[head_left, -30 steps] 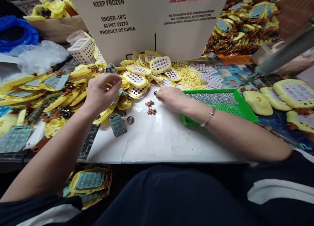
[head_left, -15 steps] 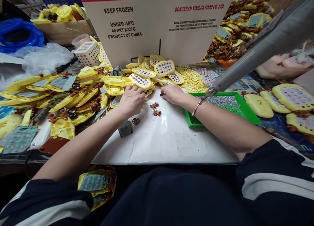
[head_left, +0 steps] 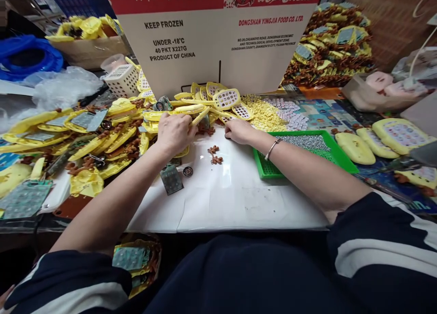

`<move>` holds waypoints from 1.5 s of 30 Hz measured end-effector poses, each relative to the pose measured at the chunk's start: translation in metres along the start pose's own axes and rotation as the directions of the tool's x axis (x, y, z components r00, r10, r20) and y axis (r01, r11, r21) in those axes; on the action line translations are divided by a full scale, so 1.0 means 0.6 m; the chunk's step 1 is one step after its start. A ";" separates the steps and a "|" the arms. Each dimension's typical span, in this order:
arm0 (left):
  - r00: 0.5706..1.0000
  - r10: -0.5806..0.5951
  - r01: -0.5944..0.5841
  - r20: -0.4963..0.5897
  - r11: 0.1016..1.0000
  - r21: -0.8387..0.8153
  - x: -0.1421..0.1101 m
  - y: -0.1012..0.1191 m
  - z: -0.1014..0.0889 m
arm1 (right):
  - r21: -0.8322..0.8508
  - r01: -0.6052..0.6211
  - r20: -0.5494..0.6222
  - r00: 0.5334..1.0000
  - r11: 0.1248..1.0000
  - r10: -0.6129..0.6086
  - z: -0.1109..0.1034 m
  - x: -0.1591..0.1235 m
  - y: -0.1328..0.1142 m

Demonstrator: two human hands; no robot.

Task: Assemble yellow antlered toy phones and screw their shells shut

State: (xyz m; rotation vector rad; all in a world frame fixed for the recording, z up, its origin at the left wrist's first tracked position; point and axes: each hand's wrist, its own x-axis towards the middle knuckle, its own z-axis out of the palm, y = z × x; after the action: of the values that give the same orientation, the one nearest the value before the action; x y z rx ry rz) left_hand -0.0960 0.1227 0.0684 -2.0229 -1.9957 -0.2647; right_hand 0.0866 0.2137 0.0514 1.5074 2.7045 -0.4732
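My left hand (head_left: 175,133) is closed around a yellow plastic toy casing (head_left: 200,116), tipped up on its edge. Brown antler-shaped pieces (head_left: 207,130) show just beside that casing. To the right, my right hand (head_left: 238,131) has its fingers curled together low over the white work surface (head_left: 225,200). What those fingertips hold, if anything, is hidden. Between my hands and nearer to me lies a brown antler-shaped piece (head_left: 215,154). A circuit board (head_left: 171,179) and a small round black speaker (head_left: 187,171) rest near my left forearm.
Yellow casings with boards (head_left: 88,116) are heaped on the left. Yellow buttons (head_left: 268,113) lie in front of an upright carton (head_left: 218,41). A green tray (head_left: 261,166) of small metal screws sits under my right forearm. More yellow casings (head_left: 355,148) lie at right.
My left hand has lifted and tilted the yellow casing on edge, uncovering brown pieces behind it. My right hand stays nearly in place. The grey tool at upper right has swung out toward the right edge.
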 end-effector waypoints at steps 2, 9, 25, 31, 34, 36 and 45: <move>0.999 -0.033 0.032 -0.036 0.999 -0.044 0.003 -0.004 -0.003 | 0.099 -0.008 0.044 0.999 0.995 0.004 -0.010 -0.001 0.002; 0.992 -0.123 0.121 -0.028 0.990 -0.072 0.013 -0.014 -0.007 | 0.481 -0.055 0.136 0.991 0.875 -0.012 -0.061 -0.026 0.019; 0.933 0.355 -0.358 0.050 0.933 0.044 0.063 0.108 0.085 | 0.704 -0.066 0.094 0.996 0.708 -0.001 -0.078 -0.039 0.044; 0.959 0.279 -0.280 0.041 0.960 0.019 0.082 0.100 0.088 | 0.750 -0.051 0.052 0.998 0.660 0.019 -0.083 -0.032 0.046; 0.961 0.270 -0.269 0.057 0.963 -0.010 0.079 0.092 0.085 | 0.816 -0.074 0.065 0.997 0.573 0.036 -0.085 -0.028 0.044; 0.960 0.269 -0.267 0.074 0.963 -0.041 0.081 0.087 0.082 | 0.835 -0.076 0.062 0.997 0.546 0.044 -0.088 -0.027 0.043; 0.944 0.197 -0.111 0.266 0.945 -0.309 0.141 0.035 0.009 | 0.868 -0.015 0.003 1.000 0.497 0.025 -0.124 -0.025 0.062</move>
State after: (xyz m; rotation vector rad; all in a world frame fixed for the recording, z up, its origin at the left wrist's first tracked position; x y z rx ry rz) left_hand -0.0732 0.2045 0.0896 -2.5231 -2.0466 -0.2463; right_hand 0.1359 0.2392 0.1149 1.6031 2.4859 -2.0968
